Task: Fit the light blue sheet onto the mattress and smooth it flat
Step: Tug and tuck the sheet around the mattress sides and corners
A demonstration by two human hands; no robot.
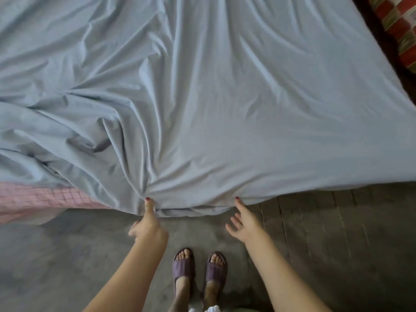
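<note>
Grey concrete floor (pixel 67 255) is running under the bed; the light blue sheet (pixel 225 109) is lying creased across the mattress, bunching at the near left over pink checked fabric (pixel 45 199); the left hand (pixel 147 224) is pinching its near hem; the right hand (pixel 243 219), fingers spread, is touching the hem further right.

The light blue sheet (pixel 225 104) fills the upper two-thirds of the frame, draped over the mattress (pixel 33 199). Its right half lies fairly flat with long shallow creases; the left half is heaped in deep folds that fan out from a gathered point at the lower centre edge. At the lower left the sheet stops short, baring a corner of the mattress in pink cloth with a fine grid pattern
</note>
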